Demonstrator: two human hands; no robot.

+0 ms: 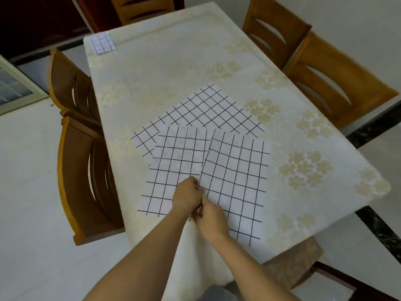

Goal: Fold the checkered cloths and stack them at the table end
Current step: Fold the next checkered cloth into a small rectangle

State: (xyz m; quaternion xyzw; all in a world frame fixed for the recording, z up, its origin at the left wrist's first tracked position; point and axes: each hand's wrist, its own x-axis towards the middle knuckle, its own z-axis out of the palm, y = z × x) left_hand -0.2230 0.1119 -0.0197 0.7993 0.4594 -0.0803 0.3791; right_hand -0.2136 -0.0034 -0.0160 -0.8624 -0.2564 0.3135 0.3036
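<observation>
Three white cloths with black grid lines lie spread and overlapping on the near half of the table. The right cloth (236, 181) lies on top, the middle cloth (173, 161) partly under it, the far cloth (208, 109) behind both. A small folded checkered cloth (103, 43) sits at the table's far left corner. My left hand (187, 195) and my right hand (211, 218) meet at the near left edge of the right cloth, fingers pinched on that edge.
The table (173, 68) wears a cream cloth with gold flower prints. Wooden chairs stand on the left (82, 170), on the right (329, 81) and at the far end (143, 7). A marble-patterned stool (297, 263) sits at the near right corner.
</observation>
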